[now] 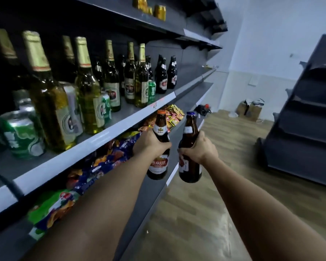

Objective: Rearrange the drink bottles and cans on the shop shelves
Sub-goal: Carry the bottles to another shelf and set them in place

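My left hand [150, 143] grips a brown bottle with an orange cap [159, 164] around its middle. Beside it, my right hand [199, 147] grips a brown bottle with a blue cap [189, 168]. Both bottles stand upright in the air, side by side, in front of the lower shelf. Above them on the left, the drinks shelf [94, 142] carries several tall green bottles [87, 91], dark bottles [161, 76] further along, and green cans [21, 132] near its front.
Snack bags [105, 162] fill the lower shelf under my left arm. Gold cans [159, 12] stand on the top shelf. A dark empty rack [305, 113] stands across the wooden-floor aisle on the right. Cardboard boxes [249, 110] sit by the far wall.
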